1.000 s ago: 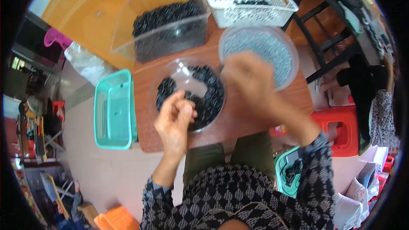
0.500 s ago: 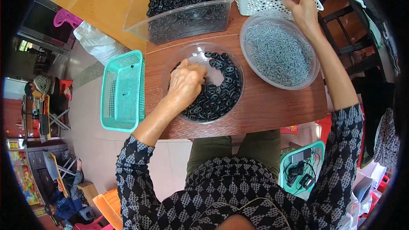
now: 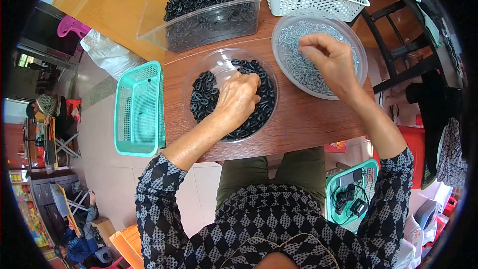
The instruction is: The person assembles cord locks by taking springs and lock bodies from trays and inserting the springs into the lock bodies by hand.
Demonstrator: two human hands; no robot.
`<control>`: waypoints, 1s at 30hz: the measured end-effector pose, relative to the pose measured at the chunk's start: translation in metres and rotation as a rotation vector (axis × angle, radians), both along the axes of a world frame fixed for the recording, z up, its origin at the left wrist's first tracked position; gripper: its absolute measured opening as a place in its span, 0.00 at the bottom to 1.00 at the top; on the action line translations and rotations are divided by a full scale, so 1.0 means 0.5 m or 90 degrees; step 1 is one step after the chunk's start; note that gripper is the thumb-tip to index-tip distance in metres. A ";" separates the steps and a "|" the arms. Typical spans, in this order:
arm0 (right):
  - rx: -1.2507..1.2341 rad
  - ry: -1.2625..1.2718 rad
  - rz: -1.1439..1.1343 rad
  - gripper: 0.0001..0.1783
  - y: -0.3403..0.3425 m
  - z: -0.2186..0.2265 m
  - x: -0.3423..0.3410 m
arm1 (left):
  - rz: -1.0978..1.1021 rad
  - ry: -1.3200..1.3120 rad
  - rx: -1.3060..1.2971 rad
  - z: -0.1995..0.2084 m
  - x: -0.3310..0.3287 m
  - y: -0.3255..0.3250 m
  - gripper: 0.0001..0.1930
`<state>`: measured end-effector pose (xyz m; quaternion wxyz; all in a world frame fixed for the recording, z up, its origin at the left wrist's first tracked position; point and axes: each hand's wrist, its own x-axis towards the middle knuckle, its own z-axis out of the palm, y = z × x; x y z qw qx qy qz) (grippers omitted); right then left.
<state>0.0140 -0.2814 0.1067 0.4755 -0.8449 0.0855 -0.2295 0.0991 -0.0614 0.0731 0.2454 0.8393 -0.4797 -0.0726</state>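
My left hand (image 3: 238,100) reaches down into a round clear bowl (image 3: 188,82) of small black oval plastic pieces with two holes (image 3: 203,100). Its fingers are curled closed among the pieces, and their tips are hidden, so I cannot make out what they grip. Over a round translucent bowl (image 3: 277,52) of grey screws (image 3: 298,67), my right hand (image 3: 331,62) hovers with thumb and fingertips pinched together. Anything in that pinch is too small to make out. Both bowls stand side by side on a brown wooden table (image 3: 303,124).
Behind the bowls are a clear box (image 3: 199,35) of black pieces and a white perforated basket (image 3: 318,5) with black pieces inside. A green basket (image 3: 160,114) lies left of the table. Cables and adapters fill another green basket (image 3: 331,189) at lower right. Other people sit far left.
My right hand has come back from the white basket to above the screws. My left hand has shifted right within the bowl of black pieces.
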 end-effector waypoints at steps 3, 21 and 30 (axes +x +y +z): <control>0.018 -0.007 0.029 0.08 0.007 -0.010 -0.014 | 0.028 0.086 -0.032 0.003 -0.002 0.001 0.13; 0.336 0.167 0.226 0.04 0.143 0.062 -0.044 | 0.210 0.650 -0.371 0.156 -0.054 0.034 0.11; 0.505 0.037 0.097 0.02 0.201 0.071 -0.044 | 0.355 0.841 -0.585 0.146 -0.098 0.012 0.07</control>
